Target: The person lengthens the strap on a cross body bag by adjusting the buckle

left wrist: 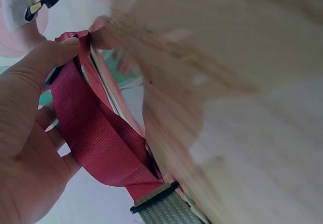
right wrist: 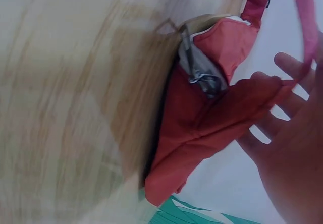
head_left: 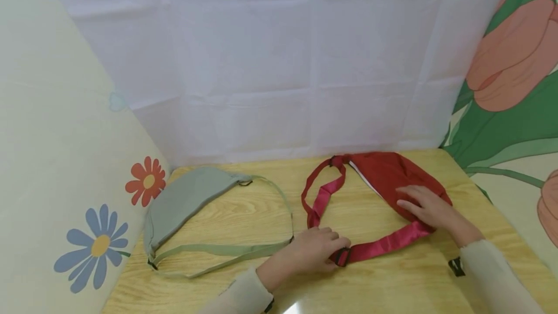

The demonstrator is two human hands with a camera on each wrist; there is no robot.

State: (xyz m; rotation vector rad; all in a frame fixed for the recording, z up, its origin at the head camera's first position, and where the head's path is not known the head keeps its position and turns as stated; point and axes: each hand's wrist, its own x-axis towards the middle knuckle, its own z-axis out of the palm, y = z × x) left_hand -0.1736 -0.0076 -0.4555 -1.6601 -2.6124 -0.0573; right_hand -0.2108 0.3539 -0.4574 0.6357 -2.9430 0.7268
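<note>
A red waist bag (head_left: 388,173) lies on the right of the table, its shiny strap (head_left: 388,244) looping toward the front. My left hand (head_left: 311,251) grips that strap beside its black buckle (head_left: 342,257). In the left wrist view the thumb presses on the folded red strap (left wrist: 96,128), with fingers behind it. My right hand (head_left: 429,207) rests at the bag's right end, fingers loosely extended. In the right wrist view, the fingers (right wrist: 272,125) show behind the red bag (right wrist: 202,123) and its strap. A grey-green waist bag (head_left: 187,205) lies at left, apart from the red one.
The grey-green bag's thin strap (head_left: 218,251) runs along the wooden table (head_left: 226,222) to my left hand. A white sheet (head_left: 261,62) hangs behind the table. Flower-patterned walls (head_left: 514,62) stand on both sides.
</note>
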